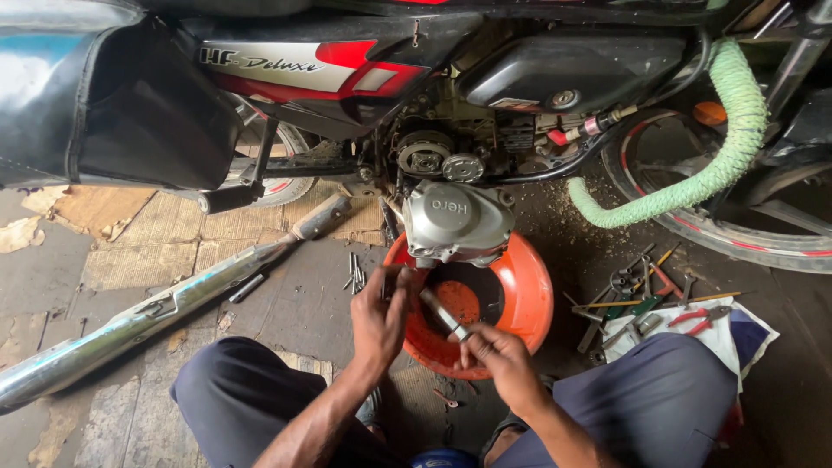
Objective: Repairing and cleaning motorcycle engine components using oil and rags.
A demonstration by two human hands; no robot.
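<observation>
Right hand (503, 357) pinches the tool (444, 314), its shaft slanting up-left toward the cover (455, 221); left hand (381, 316), curled, sits nearer the bowl (529, 295) rim.

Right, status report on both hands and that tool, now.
Right hand gripping a metal socket tool. Left hand at the orange basin rim, grip unclear. Engine cover directly above basin; loose bolts left of it.

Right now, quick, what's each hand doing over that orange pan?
Left hand: fingers curled at the orange pan rim; a hold cannot be told.
Right hand: closed on a metal tool.
</observation>
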